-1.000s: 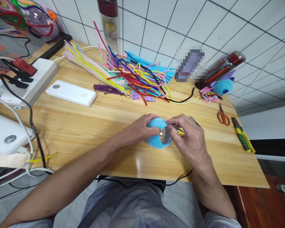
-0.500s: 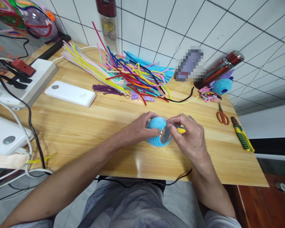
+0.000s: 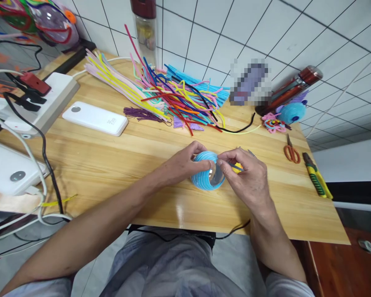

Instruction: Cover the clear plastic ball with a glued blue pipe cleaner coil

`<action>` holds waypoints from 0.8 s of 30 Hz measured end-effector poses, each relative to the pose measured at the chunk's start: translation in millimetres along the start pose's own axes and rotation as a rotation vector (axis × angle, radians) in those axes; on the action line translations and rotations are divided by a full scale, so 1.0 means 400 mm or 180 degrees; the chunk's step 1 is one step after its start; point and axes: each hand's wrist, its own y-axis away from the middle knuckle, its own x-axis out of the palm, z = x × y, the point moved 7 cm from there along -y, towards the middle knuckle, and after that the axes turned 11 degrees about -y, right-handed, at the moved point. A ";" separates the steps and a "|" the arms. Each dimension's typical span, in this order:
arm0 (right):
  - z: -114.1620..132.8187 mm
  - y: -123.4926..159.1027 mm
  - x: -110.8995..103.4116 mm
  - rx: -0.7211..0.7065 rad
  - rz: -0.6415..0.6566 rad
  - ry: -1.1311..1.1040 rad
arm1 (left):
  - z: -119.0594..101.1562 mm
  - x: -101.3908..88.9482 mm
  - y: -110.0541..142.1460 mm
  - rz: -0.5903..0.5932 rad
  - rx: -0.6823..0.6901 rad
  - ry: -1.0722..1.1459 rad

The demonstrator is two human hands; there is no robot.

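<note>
A clear ball (image 3: 207,176) wound round with light blue pipe cleaner rests on the wooden table (image 3: 117,161) in front of me. My left hand (image 3: 182,164) cups its left side, fingers curled over the top. My right hand (image 3: 245,175) is closed at the ball's upper right, thumb and forefinger pinching the blue strand where it meets the bare clear patch. A thin metal tool (image 3: 251,154) and something yellow (image 3: 236,168) stick out from behind my right fingers.
A heap of coloured pipe cleaners (image 3: 173,97) lies at the back, by a bottle (image 3: 146,31). A white power bank (image 3: 95,119) and power strip (image 3: 46,103) with cables sit left. Orange scissors (image 3: 291,152), a utility knife (image 3: 317,180) and a finished blue figure (image 3: 292,112) are right.
Both hands and the ball stay in place; my right fingers have shifted slightly along the ball's top. The view has drifted a little.
</note>
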 end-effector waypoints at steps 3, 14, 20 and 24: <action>0.005 -0.003 0.003 -0.0036 -0.0004 0.0036 | -0.001 -0.003 -0.002 -0.0121 -0.0013 -0.0028; -0.005 -0.006 -0.010 -0.0079 0.0138 0.0110 | 0.004 -0.009 -0.001 -0.0318 -0.0084 -0.0119; 0.002 -0.003 -0.010 -0.0278 0.0271 0.0095 | 0.005 -0.010 0.000 -0.0346 -0.0069 -0.0079; 0.005 -0.001 -0.008 -0.0499 0.0382 0.0114 | 0.010 -0.008 -0.002 -0.0349 -0.0069 0.0030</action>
